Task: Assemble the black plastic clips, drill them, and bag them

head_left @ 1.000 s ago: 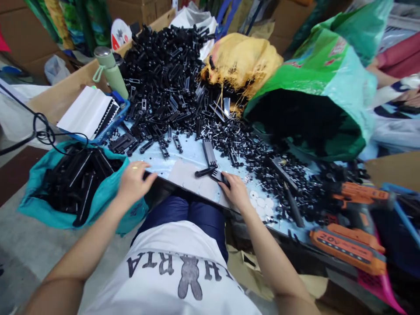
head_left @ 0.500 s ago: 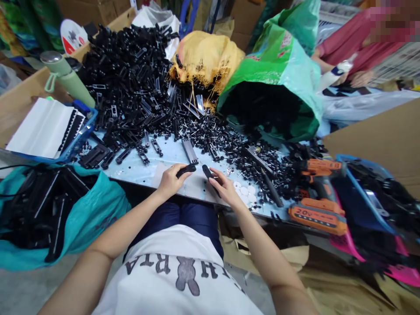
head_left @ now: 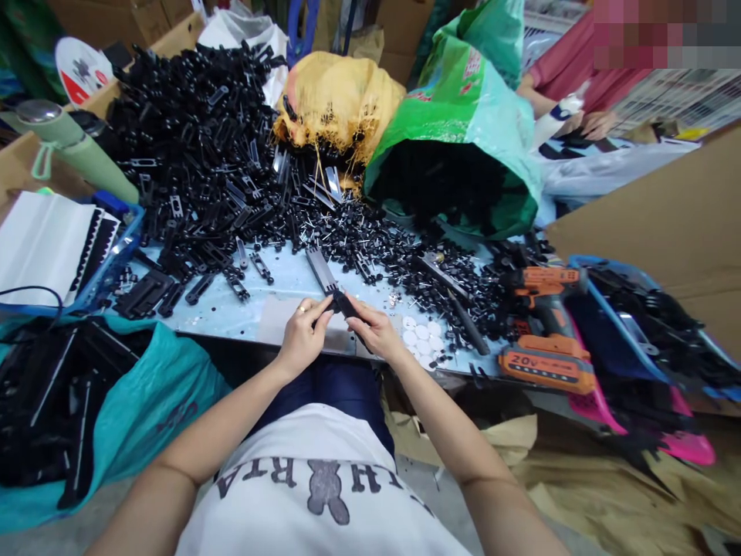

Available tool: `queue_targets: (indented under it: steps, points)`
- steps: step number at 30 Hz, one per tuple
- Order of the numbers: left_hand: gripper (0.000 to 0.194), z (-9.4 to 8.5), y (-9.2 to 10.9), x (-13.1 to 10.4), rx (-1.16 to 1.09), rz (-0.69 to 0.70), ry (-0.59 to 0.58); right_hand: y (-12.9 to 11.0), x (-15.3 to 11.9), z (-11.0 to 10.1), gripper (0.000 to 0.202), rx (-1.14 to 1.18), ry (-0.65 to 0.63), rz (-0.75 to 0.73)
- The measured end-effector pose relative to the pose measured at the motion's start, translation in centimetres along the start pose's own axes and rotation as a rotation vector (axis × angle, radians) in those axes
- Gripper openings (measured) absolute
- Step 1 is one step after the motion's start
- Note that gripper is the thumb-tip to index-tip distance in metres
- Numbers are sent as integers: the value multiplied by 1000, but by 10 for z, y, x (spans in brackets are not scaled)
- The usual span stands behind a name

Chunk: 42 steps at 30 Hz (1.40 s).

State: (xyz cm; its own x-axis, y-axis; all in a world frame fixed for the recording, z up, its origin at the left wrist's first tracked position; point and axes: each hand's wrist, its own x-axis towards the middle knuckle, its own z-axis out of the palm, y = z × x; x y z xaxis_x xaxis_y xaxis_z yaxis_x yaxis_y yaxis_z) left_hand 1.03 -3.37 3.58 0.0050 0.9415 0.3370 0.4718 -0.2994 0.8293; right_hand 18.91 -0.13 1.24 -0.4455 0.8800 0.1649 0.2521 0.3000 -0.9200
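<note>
At the table's front edge my left hand (head_left: pixel 305 330) pinches a small black plastic part, mostly hidden by the fingers. My right hand (head_left: pixel 375 328) is closed around a longer black bar-shaped part (head_left: pixel 348 307). The two black parts meet between my fingertips; whether they are joined I cannot tell. Just beyond them a grey metal bracket with a toothed end (head_left: pixel 321 270) lies on the light blue tabletop (head_left: pixel 272 297). White round discs (head_left: pixel 421 333) lie right of my right hand.
A large heap of black parts (head_left: pixel 197 131) covers the back left, with small pins and screws in front. An open green sack (head_left: pixel 451 116) stands behind. An orange cordless drill (head_left: pixel 547 328) sits at right, near a dark-handled tool (head_left: pixel 468 324). Another person's hand (head_left: pixel 599 125) is at far right.
My hands have come together, and the two black parts that were apart now touch. The whole view has shifted slightly, so the table's things appear farther left.
</note>
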Motion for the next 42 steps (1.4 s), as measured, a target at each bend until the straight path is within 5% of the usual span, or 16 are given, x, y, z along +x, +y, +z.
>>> queue_targets:
  steps: [6,12,16,20,24,26,28,30,33,35,38,42]
  points:
    - [36,17,10,0,-58,29,277,-16,-2,26,55,-33,165,-37]
    - [34,4,2,14,-43,134,208,-27,0,50,57,-116,331,-55]
    - [34,9,-12,7,-23,56,185,-16,3,55,54,-165,245,-58]
    - [41,11,-26,-6,237,-55,66,7,14,2,49,-535,70,13]
    - [44,6,-30,4,543,310,-439,29,29,-100,47,-1064,446,287]
    - [42,6,-29,14,620,420,-609,30,32,-137,41,-1216,487,358]
    - [39,7,-28,19,685,406,-649,23,30,-150,34,-1260,376,303]
    - [35,8,-26,19,735,330,-632,11,19,-137,32,-1193,130,150]
    - [35,9,-24,15,716,239,-657,-4,-5,-91,36,-1051,-322,-76]
    - [39,11,-22,14,650,216,-693,-8,-20,-62,41,-1042,-493,-141]
    - [43,14,-20,16,582,210,-714,-5,-34,-39,43,-1088,-516,-103]
    - [64,18,-21,20,552,255,-697,-5,-37,-36,42,-1180,-438,-43]
